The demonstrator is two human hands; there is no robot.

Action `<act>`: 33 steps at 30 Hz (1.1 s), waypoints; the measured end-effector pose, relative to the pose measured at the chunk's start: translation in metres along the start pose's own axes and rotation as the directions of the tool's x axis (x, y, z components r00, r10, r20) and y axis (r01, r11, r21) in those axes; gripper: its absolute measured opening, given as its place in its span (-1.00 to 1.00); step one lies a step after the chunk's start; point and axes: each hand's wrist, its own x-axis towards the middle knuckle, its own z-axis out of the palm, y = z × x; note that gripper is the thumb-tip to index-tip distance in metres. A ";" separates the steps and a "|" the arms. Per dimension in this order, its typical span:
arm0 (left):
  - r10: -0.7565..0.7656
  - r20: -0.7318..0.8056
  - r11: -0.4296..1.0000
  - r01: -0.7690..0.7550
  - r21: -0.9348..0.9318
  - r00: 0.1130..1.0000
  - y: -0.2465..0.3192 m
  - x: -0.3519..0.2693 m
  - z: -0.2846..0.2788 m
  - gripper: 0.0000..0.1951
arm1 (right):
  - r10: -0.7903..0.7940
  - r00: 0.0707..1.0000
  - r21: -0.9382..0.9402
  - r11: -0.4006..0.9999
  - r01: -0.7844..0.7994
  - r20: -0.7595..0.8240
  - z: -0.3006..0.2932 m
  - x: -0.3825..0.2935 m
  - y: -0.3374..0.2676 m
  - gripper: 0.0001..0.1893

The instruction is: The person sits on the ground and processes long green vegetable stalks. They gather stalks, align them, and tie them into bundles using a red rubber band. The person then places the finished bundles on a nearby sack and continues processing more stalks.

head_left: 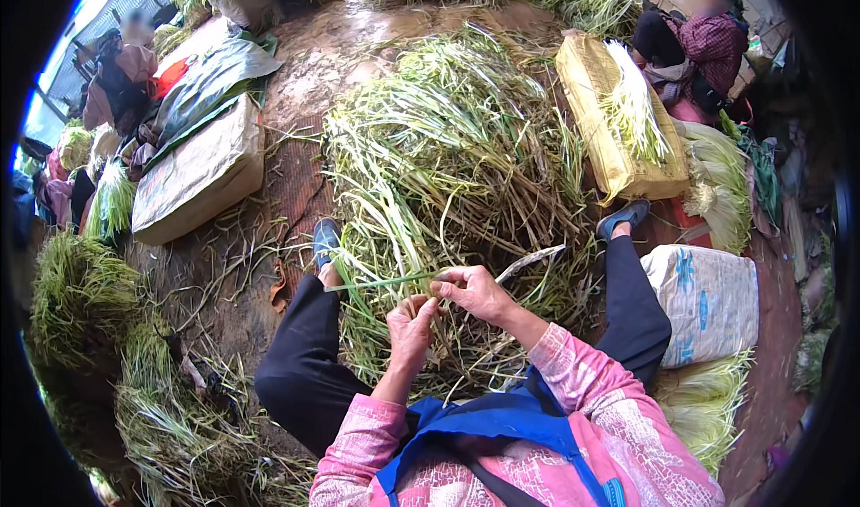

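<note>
My left hand (pixel 411 329) and my right hand (pixel 474 294) meet above a large heap of long green and pale stalks (pixel 457 151) lying between my legs. A long green stalk (pixel 390 282) runs leftward from the pinched thumb and fingertips of my right hand. My left hand, just below it, has its thumb and fingers closed on plant material whose shape is mostly hidden by the fingers. The heap has leafy stalks at its left and top, and brown, dry-looking stems at its right. A pale strip (pixel 531 262) sticks up beyond my right hand.
A yellow woven bundle (pixel 591 110) bears white stalks (pixel 635 104) at the upper right. A white woven sack (pixel 702 305) stands beside my right leg, pale stalks (pixel 705 399) below it. Left are a whitish block-shaped bundle (pixel 201 171) and leafy heaps (pixel 80 299). Two people sit at the upper corners.
</note>
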 end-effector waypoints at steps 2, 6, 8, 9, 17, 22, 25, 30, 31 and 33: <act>-0.055 0.102 0.972 0.031 0.231 0.993 -0.007 0.005 -0.008 -0.86 | 0.004 1.000 0.094 0.996 -0.006 0.028 0.004 0.011 0.017 -0.75; 0.419 -0.132 0.860 -0.347 0.373 0.898 0.023 0.000 -0.015 -0.88 | -0.286 0.943 -0.390 0.899 0.202 -0.171 0.004 0.004 0.001 -0.71; 0.403 -0.145 0.886 -0.345 0.310 0.904 0.036 -0.003 -0.014 -0.88 | -0.323 0.941 -0.518 0.825 0.226 -0.103 0.008 -0.004 -0.002 -0.72; 0.371 -0.135 0.898 -0.319 0.303 0.919 0.040 -0.002 -0.013 -0.88 | -0.353 0.934 -0.578 0.775 0.256 -0.058 0.012 -0.007 -0.007 -0.73; 0.348 -0.107 0.873 -0.280 0.399 0.932 0.034 0.005 -0.013 -0.86 | -0.377 0.926 -0.643 0.709 0.290 0.002 0.028 -0.018 -0.017 -0.82; 0.326 -0.099 0.890 -0.270 0.367 0.940 0.030 0.008 -0.017 -0.90 | -0.012 0.997 0.004 1.000 0.011 0.076 0.027 -0.010 0.007 -0.80; 0.247 -0.124 0.956 -0.221 0.195 0.961 0.036 0.002 -0.015 -0.90 | 0.104 0.989 0.239 0.963 -0.127 0.108 0.025 -0.012 0.002 -0.83; 0.272 -0.163 0.959 -0.280 -0.029 0.948 0.040 -0.002 -0.016 -0.94 | 0.040 0.996 0.279 0.960 -0.016 -0.081 0.026 -0.014 0.007 -0.80; 0.268 -0.167 0.956 -0.283 -0.077 0.949 0.042 -0.002 -0.017 -0.94 | 0.060 0.992 0.302 0.953 -0.024 -0.110 0.023 -0.017 0.006 -0.80; 0.275 -0.241 0.919 -0.328 -0.219 0.931 0.043 0.001 -0.024 -0.93 | -0.082 0.985 -0.080 0.994 0.071 -0.154 0.006 -0.028 0.014 -0.79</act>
